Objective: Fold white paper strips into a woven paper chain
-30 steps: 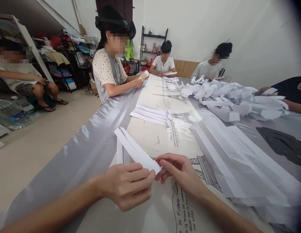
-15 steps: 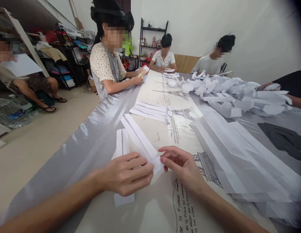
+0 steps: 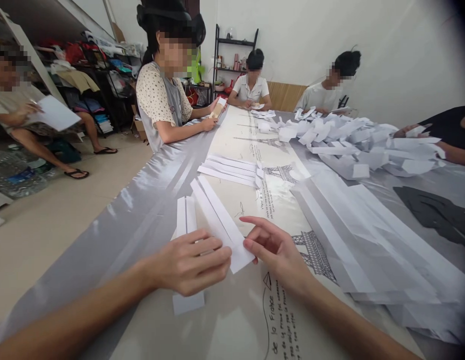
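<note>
- Your right hand [image 3: 268, 247]: thumb and fingers pinched narrow on the near right corner of folded paper strip [image 3: 240, 250]; index finger raised off it.
- Your left hand [image 3: 195, 265]: fingers curled, tips at the strip's left edge; can't tell if they grip.
- Folded paper strip: white, central, between your hands, far end angled toward 11 o'clock, narrow gap along its length.
- Second strip [image 3: 188, 302]: from there at 8 to 9 o'clock, partly under your left hand, both ends showing.
- Under these: printed sheet [image 3: 232, 325] with tower drawings and handwriting, running away toward 12.
- Row of strips [image 3: 232, 171]: 12 o'clock, side by side on the printed sheet.
- Stacked white sheets [image 3: 352, 245]: 3 o'clock, overlapping; dark flat piece [image 3: 435, 210] beyond them.
- Paper heap [image 3: 341, 140]: 2 o'clock, loose pieces.
- Silvery tablecloth [image 3: 105, 260]: shows at 8.
- Co-worker in spotted sleeves [image 3: 155, 105]: 11 o'clock, holding a tan-and-white piece [image 3: 218, 108].
- Far co-worker [image 3: 251, 90]: 12 o'clock; another co-worker [image 3: 322, 97] at 1.
- Seated person [image 3: 18, 107]: 10 o'clock, away from the table, with white sheet [image 3: 60, 112].
</note>
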A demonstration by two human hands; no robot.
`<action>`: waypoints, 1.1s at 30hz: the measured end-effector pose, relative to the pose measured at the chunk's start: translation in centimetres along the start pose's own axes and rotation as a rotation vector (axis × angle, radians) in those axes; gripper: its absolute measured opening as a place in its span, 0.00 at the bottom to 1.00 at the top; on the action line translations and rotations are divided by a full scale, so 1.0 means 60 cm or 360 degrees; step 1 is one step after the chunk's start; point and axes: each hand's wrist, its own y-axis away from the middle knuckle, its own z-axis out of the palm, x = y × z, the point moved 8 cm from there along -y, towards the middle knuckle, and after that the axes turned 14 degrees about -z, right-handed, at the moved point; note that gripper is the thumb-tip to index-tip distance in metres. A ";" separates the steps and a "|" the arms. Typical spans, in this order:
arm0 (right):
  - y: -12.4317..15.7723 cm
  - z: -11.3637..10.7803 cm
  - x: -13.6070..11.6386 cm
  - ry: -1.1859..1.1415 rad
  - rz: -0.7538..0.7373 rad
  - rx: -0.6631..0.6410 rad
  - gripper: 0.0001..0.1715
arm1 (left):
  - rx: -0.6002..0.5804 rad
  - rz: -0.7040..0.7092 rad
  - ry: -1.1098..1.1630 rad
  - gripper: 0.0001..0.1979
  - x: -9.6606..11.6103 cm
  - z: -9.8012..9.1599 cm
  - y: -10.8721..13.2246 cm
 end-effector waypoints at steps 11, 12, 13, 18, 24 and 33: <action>0.012 0.007 0.027 -0.0155 0.0323 -0.0071 0.22 | 0.0092 -0.0039 -0.0004 0.14 -0.005 -0.005 0.004; 0.011 0.006 0.025 -0.0153 0.0314 -0.0065 0.22 | 0.0090 -0.0047 -0.0014 0.14 -0.006 -0.006 0.002; 0.010 0.006 0.024 -0.0150 0.0307 -0.0062 0.22 | 0.0085 -0.0054 -0.0025 0.13 -0.008 -0.007 0.001; 0.008 0.007 0.015 -0.0189 0.0239 -0.0064 0.24 | -0.0020 -0.0084 -0.0081 0.12 -0.012 0.002 0.003; 0.009 0.010 0.013 -0.0186 0.0161 -0.0079 0.26 | -0.0141 -0.0087 0.0016 0.15 -0.003 0.020 0.013; 0.008 0.008 0.018 -0.0050 0.0294 -0.0034 0.21 | -0.0152 -0.0092 -0.0001 0.16 -0.004 0.021 0.007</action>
